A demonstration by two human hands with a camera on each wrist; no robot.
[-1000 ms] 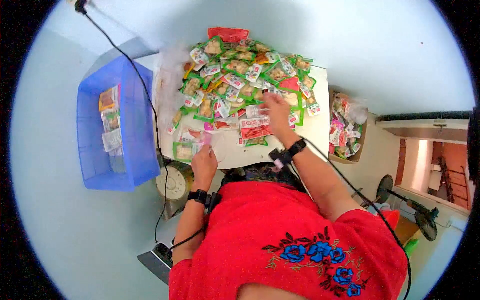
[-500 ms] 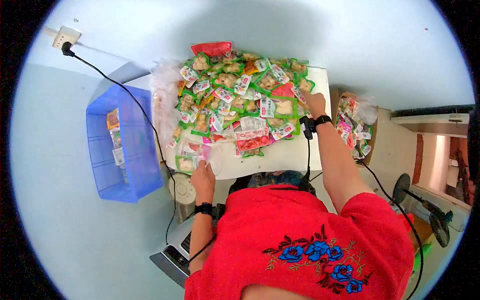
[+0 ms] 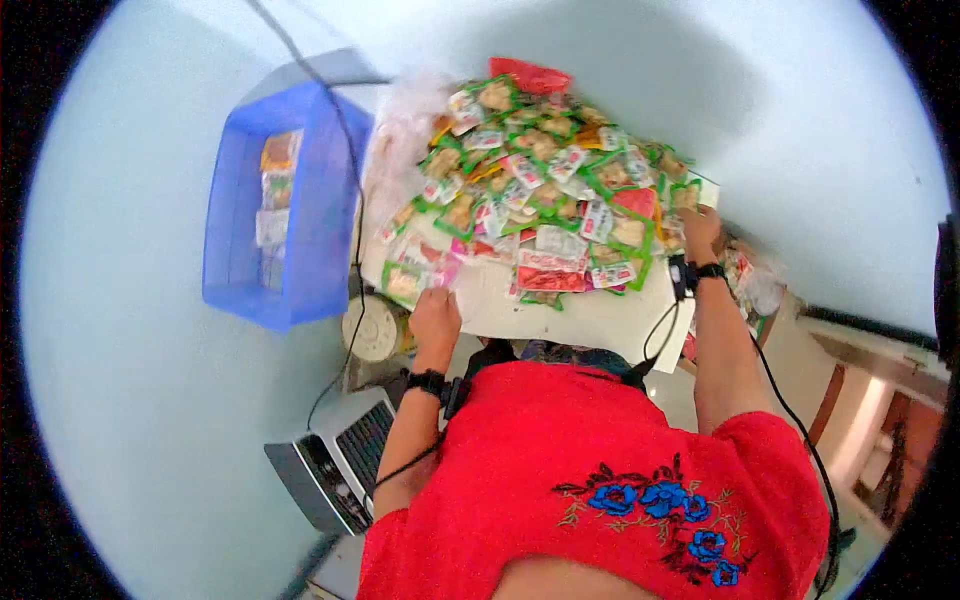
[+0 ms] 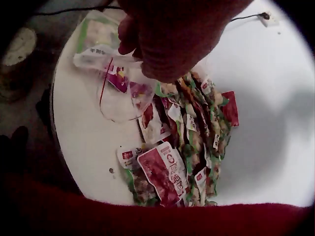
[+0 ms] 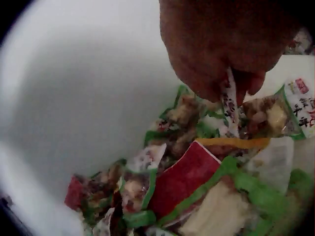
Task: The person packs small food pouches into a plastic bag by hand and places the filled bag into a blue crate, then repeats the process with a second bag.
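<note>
Right hand [image 3: 703, 232] pinches white-printed plastic packet [image 5: 230, 105] at right of heap of green-edged plastic packets [image 3: 540, 195], best eased out gently; left hand [image 3: 436, 318], fingers curled, grips clear plastic bag [image 4: 118, 101], near-left on white surface [image 3: 600, 315].

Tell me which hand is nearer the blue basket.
Left. The left hand holds a clear bag a little right of the blue basket; the right hand pinches a packet across the pile, by the right edge of the table.

A shadow [image 3: 690, 60] falls on the pale blue wall [image 3: 850, 150] behind the white table [image 3: 600, 320].
</note>
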